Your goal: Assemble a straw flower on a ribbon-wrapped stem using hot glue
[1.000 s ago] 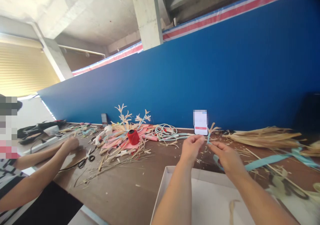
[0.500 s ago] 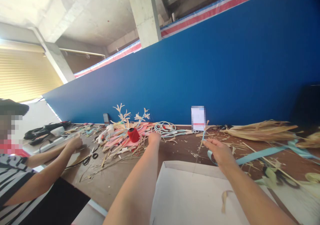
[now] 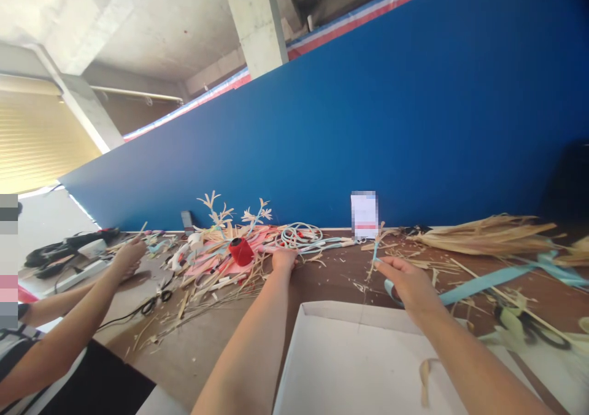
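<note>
My right hand pinches a small straw flower stem, wrapped in light blue, between thumb and fingertips. It stands nearly upright above the brown table, with pale straw strips at its top and lower end. My left hand reaches to the right edge of a heap of straw strips and pink paper, its fingers mostly hidden behind the back of the hand. Left of it lies a red spool of thread. Behind it are coiled light blue cords.
In front of me lies a white box lid. Light blue ribbon and a dried husk bundle lie right. Finished straw flowers stand behind the heap. Black scissors lie left, near a co-worker's arms. A blue wall closes the back.
The view has shifted slightly. My left hand has flattened a little at the heap's edge. My right hand still pinches the stem. The co-worker's hand has risen off the table.
</note>
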Tool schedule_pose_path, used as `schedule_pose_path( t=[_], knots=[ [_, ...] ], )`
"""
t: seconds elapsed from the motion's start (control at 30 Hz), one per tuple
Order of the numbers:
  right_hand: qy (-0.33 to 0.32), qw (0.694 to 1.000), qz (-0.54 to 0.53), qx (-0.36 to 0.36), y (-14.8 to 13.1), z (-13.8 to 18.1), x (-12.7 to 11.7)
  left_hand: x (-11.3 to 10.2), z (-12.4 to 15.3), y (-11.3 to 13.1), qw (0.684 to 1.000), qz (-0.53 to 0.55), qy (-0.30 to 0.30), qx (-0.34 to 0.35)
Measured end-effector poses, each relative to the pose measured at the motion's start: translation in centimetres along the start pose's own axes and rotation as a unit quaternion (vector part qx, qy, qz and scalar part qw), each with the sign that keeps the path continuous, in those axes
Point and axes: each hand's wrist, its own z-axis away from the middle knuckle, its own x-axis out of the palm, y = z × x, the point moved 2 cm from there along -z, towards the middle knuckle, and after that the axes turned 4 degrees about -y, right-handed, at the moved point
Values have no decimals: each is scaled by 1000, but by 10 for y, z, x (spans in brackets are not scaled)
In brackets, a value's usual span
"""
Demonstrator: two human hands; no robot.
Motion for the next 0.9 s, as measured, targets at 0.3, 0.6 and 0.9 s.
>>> schedule_pose_path(
  t=[0.3,0.6,0.9],
  knots=[
    [3,999,35,-17,-6,3,-1,4,11,5,996,64,22,54],
    [3,996,84,-39,-18,8,0,-48,46,24,943,86,208,243],
    [-2,991,120,-67,-24,11,0,-63,68,32,932,138,155,298]
  ],
)
